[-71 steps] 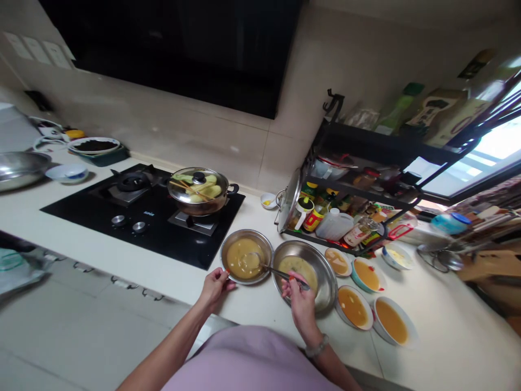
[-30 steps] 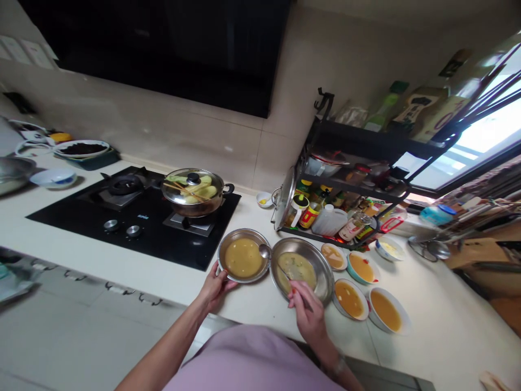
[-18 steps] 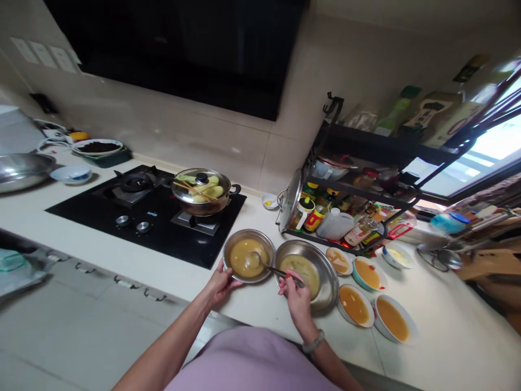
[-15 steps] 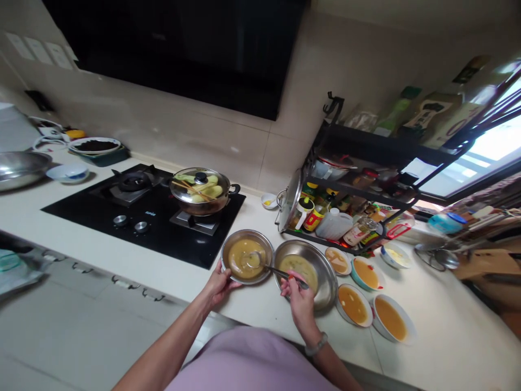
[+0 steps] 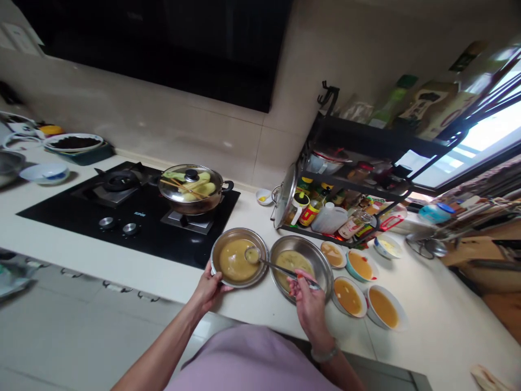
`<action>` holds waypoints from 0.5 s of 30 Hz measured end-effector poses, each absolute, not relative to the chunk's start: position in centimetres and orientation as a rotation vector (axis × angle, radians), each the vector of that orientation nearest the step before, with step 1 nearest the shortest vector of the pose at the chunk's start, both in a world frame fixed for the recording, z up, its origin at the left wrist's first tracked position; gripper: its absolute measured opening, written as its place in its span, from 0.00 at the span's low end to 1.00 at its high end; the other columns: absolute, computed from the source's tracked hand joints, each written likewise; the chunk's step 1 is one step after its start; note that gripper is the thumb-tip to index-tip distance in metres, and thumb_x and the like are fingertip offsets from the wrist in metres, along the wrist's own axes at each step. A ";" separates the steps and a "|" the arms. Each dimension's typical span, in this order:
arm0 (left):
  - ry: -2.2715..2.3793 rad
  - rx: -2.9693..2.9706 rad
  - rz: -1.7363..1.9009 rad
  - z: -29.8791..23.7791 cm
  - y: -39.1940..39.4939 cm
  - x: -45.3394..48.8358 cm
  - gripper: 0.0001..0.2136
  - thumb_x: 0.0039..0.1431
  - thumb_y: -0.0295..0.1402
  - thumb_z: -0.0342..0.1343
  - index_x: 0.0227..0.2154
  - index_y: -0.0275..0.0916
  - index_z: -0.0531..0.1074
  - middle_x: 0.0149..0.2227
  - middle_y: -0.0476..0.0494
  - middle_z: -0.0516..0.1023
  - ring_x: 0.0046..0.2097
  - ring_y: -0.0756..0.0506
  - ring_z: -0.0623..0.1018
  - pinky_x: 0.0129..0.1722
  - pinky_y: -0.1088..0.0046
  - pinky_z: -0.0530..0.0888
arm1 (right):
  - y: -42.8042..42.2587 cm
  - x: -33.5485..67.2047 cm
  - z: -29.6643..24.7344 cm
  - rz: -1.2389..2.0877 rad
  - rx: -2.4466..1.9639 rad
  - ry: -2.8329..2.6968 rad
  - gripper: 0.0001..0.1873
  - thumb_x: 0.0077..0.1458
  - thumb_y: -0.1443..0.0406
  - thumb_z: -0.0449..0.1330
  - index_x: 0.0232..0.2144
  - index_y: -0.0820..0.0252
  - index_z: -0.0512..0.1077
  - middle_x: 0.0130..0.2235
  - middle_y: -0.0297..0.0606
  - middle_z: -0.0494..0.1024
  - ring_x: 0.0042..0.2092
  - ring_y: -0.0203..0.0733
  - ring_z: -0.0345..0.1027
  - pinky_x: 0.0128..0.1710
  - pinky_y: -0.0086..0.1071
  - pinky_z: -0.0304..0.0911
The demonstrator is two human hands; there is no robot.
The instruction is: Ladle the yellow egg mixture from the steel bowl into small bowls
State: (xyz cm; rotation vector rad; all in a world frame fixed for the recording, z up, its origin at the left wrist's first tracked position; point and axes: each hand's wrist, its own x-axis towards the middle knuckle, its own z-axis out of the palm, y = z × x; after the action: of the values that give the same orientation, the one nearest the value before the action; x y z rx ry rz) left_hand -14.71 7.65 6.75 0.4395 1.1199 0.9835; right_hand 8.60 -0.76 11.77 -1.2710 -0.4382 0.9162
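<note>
With fingers around its near left rim, my left hand (image 5: 210, 288) grips a steel bowl (image 5: 264, 271) of yellowish-brown liquid. My right hand (image 5: 307, 296) is closed on the dark handle of a ladle (image 5: 279, 267), whose round head is over the right part of that bowl, holding some liquid. The handle crosses a second, wider steel bowl (image 5: 324, 266) standing close on the right. A shallow layer of paler liquid with bits in it lies in this second bowl, beneath my right hand.
Several small bowls of orange-brown liquid, one a white bowl (image 5: 402, 320), stand at the right. A lidded pan (image 5: 191, 203) sits on the black stove (image 5: 150, 233). Behind the bowls is a black rack (image 5: 350, 187) of bottles. A small white dish (image 5: 264, 197) lies near the wall.
The ladle head has moved from the middle of the left bowl to its right side. My right hand has shifted slightly right. My left hand keeps its grip. The view has swung somewhat.
</note>
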 end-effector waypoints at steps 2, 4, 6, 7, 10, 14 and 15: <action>1.125 0.454 0.989 7.0 7.7 -14.9 0.41 0.49 0.15 0.52 0.64 0.50 0.51 0.31 0.51 0.74 0.24 0.52 0.75 0.23 0.75 0.77 | -1.0 8.9 12.1 0.900 -1.288 -0.463 0.18 0.45 0.57 0.67 0.37 0.61 0.72 0.25 0.38 0.78 0.25 0.40 0.69 0.23 0.31 0.64; 1.139 0.466 0.996 7.2 7.7 -15.1 0.40 0.49 0.15 0.50 0.64 0.51 0.51 0.32 0.50 0.74 0.24 0.52 0.75 0.23 0.75 0.77 | -1.3 9.4 12.3 0.880 -1.300 -0.492 0.17 0.48 0.57 0.65 0.37 0.60 0.72 0.26 0.40 0.78 0.26 0.43 0.71 0.23 0.33 0.65; 1.158 0.466 1.000 7.4 7.8 -15.3 0.40 0.49 0.14 0.50 0.64 0.51 0.53 0.33 0.50 0.74 0.24 0.52 0.75 0.22 0.76 0.76 | -1.6 10.1 12.5 0.853 -1.309 -0.500 0.16 0.49 0.57 0.64 0.37 0.59 0.72 0.27 0.42 0.78 0.28 0.45 0.72 0.23 0.34 0.65; 1.169 0.465 0.999 7.6 7.8 -15.4 0.39 0.49 0.14 0.50 0.63 0.51 0.54 0.33 0.49 0.74 0.24 0.53 0.75 0.22 0.77 0.76 | -1.8 10.5 12.6 0.839 -1.317 -0.495 0.15 0.49 0.57 0.64 0.37 0.58 0.72 0.27 0.43 0.79 0.28 0.45 0.72 0.23 0.35 0.65; 1.192 0.465 0.997 8.1 7.8 -15.7 0.39 0.49 0.14 0.49 0.63 0.52 0.55 0.36 0.48 0.74 0.25 0.53 0.76 0.21 0.78 0.76 | -2.6 12.2 12.7 0.786 -1.350 -0.499 0.15 0.48 0.56 0.64 0.36 0.58 0.73 0.28 0.45 0.79 0.30 0.48 0.73 0.24 0.37 0.66; 1.187 0.480 1.008 8.7 7.9 -16.1 0.39 0.48 0.14 0.49 0.62 0.53 0.56 0.40 0.46 0.75 0.26 0.52 0.77 0.21 0.78 0.75 | -3.8 14.9 12.3 0.585 -1.457 -0.648 0.15 0.51 0.54 0.61 0.36 0.58 0.73 0.28 0.46 0.79 0.28 0.48 0.73 0.24 0.39 0.68; 1.181 0.482 1.007 8.8 7.9 -16.2 0.39 0.47 0.14 0.50 0.62 0.53 0.57 0.40 0.46 0.75 0.25 0.53 0.77 0.21 0.78 0.75 | -4.1 15.5 12.2 0.501 -1.504 -0.701 0.15 0.53 0.53 0.59 0.36 0.58 0.72 0.27 0.46 0.79 0.27 0.48 0.73 0.23 0.39 0.67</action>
State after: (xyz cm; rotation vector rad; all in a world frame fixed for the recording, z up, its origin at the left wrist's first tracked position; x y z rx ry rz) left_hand -16.23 7.94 8.81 0.4819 1.1813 1.0074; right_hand 15.46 -4.12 12.16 -1.5040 -0.7014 0.5010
